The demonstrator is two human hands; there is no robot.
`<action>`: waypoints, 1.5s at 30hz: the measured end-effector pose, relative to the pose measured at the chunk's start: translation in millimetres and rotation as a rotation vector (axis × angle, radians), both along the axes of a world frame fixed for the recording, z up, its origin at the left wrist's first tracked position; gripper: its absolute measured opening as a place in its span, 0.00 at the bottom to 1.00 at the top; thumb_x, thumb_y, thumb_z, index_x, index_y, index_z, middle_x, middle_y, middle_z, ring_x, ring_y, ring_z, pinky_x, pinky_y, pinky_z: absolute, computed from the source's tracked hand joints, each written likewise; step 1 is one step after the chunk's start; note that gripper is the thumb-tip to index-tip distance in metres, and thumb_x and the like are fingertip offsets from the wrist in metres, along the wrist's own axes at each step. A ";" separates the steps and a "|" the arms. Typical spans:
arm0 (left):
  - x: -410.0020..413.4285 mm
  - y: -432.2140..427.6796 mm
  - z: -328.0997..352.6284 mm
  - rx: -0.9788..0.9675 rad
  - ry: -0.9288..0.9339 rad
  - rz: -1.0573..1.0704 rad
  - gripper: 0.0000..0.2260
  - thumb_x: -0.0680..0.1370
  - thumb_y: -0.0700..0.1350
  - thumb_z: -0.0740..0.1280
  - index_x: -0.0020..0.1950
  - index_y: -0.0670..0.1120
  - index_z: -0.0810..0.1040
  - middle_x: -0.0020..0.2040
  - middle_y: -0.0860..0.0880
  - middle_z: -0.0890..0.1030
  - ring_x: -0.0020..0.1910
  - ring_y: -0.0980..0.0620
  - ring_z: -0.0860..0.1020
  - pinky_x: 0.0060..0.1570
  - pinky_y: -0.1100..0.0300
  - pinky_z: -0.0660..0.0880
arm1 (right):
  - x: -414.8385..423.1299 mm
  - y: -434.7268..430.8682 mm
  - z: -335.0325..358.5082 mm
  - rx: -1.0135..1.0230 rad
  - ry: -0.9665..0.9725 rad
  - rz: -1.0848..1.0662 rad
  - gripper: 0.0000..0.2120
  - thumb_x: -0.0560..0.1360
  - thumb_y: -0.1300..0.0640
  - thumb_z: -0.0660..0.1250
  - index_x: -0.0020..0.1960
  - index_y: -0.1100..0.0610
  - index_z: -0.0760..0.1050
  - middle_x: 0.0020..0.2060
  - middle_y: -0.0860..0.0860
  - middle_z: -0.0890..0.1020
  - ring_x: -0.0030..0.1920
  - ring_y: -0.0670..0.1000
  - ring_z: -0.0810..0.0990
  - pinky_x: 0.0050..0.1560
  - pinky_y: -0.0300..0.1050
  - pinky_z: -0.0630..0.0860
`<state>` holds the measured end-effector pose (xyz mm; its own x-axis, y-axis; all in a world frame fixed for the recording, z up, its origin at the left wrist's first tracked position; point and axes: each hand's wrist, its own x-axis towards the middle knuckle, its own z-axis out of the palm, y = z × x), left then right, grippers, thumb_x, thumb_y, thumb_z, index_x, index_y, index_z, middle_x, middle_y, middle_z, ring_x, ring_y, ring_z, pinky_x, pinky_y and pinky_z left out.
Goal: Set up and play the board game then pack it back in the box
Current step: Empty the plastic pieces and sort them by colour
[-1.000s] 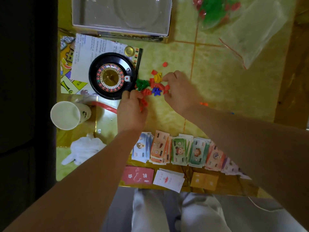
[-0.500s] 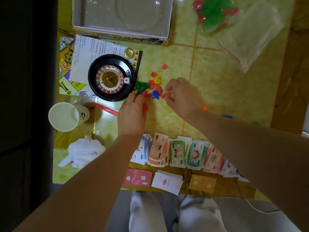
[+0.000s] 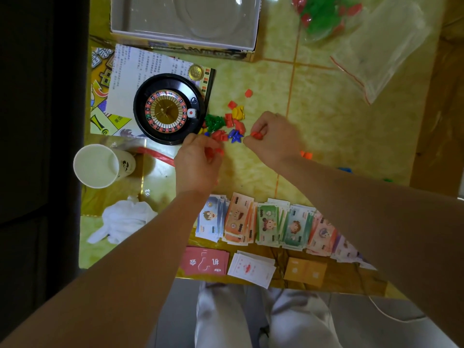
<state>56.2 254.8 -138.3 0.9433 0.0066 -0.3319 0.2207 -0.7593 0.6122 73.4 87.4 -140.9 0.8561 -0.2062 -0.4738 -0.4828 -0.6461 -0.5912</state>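
A pile of small plastic game pieces (image 3: pixel 227 121), red, green, yellow and blue, lies beside a black roulette wheel (image 3: pixel 168 109). My left hand (image 3: pixel 198 164) sits just below the pile, its fingers curled around several red pieces. My right hand (image 3: pixel 273 138) is to the right of the pile and pinches one red piece (image 3: pixel 256 135) between thumb and fingers. The open game box (image 3: pixel 185 21) stands at the top. Rows of paper money (image 3: pixel 261 222) and card stacks (image 3: pixel 207 261) lie along the near table edge.
A folded game board with a rule sheet (image 3: pixel 140 69) lies under the wheel. A paper cup (image 3: pixel 100 165) and a white cloth (image 3: pixel 125 219) are at the left. A clear bag of green and red pieces (image 3: pixel 324 16) and an empty bag (image 3: pixel 379 49) lie top right.
My right hand has pulled back toward me from the pile with a red piece in its fingers. My left hand has stayed at the pile's near edge, still curled on red pieces.
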 end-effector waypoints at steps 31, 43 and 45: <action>3.2 11.7 19.4 -0.714 0.532 0.817 0.12 0.79 0.46 0.64 0.36 0.46 0.78 0.27 0.52 0.71 0.21 0.56 0.65 0.18 0.68 0.60 | -19.7 46.7 9.8 -0.177 0.123 0.333 0.11 0.78 0.49 0.61 0.50 0.55 0.76 0.39 0.52 0.80 0.40 0.54 0.78 0.38 0.44 0.72; 8.7 -17.6 12.1 0.293 0.224 0.157 0.11 0.77 0.56 0.66 0.54 0.51 0.78 0.49 0.49 0.82 0.51 0.45 0.79 0.39 0.58 0.64 | 1.8 14.9 14.7 0.533 0.298 -0.415 0.16 0.71 0.69 0.55 0.27 0.59 0.70 0.19 0.50 0.71 0.19 0.45 0.63 0.22 0.33 0.58; 7.7 -16.4 11.8 0.267 0.201 0.146 0.10 0.78 0.54 0.64 0.52 0.50 0.79 0.47 0.48 0.82 0.49 0.44 0.78 0.39 0.58 0.64 | 1.2 14.3 15.7 0.430 0.200 -0.293 0.17 0.73 0.67 0.57 0.28 0.56 0.73 0.19 0.46 0.67 0.19 0.43 0.61 0.22 0.35 0.57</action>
<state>63.9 238.4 -126.5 0.8420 0.2476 -0.4794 0.4342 -0.8384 0.3295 74.7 101.7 -125.2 0.6771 -0.1739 -0.7150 -0.7356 -0.1888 -0.6506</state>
